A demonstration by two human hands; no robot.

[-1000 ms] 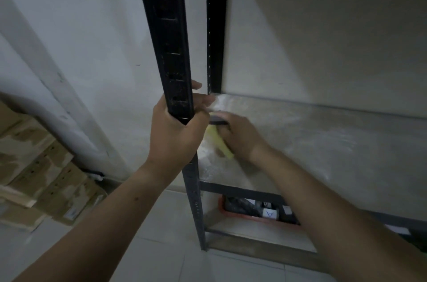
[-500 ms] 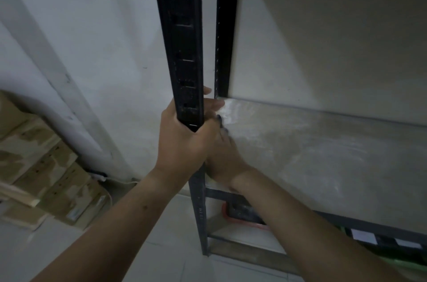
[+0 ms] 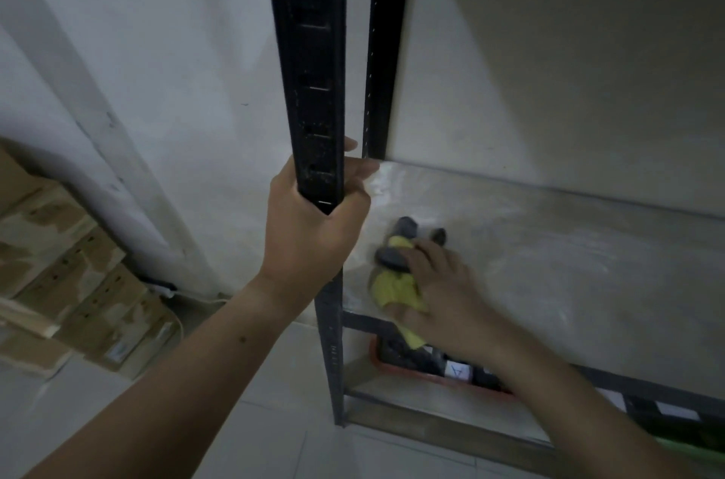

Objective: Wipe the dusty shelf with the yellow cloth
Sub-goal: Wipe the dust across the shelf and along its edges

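Left hand (image 3: 314,227) clamped round black front upright (image 3: 310,86), steadying rack. Right hand (image 3: 443,294) flat on yellow cloth (image 3: 394,288), pressing it to dusty shelf (image 3: 569,274) at front-left corner, just beside upright. Advice: keep palm flat, even pressure, overlapping strokes from front edge toward back wall; refold cloth when loaded. Cloth bunched, bright yellow, tail hanging over shelf edge. Shelf pale grey, streaked; far side looks unwiped.
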